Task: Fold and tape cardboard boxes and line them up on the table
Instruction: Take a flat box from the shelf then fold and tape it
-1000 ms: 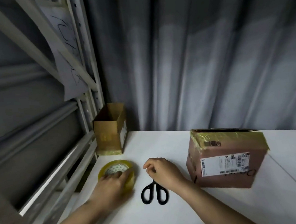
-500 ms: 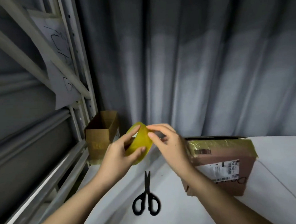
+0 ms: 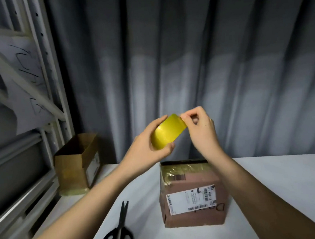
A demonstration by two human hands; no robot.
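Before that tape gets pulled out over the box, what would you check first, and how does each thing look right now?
1. Tape roll held firmly by left hand: ok.
2. Right hand fingers pinching at the roll's edge: ok.
3. Tape end actually lifted free: cannot tell.
4. Labelled box standing on the table below the hands: ok.
5. Its top flaps closed flat: cannot tell.
6. Scissors lying within reach, left of the box: ok.

Yellow tape roll (image 3: 168, 132), black scissors (image 3: 119, 232), brown box (image 3: 192, 193) with white barcode label (image 3: 191, 199), grey curtain (image 3: 186, 61).
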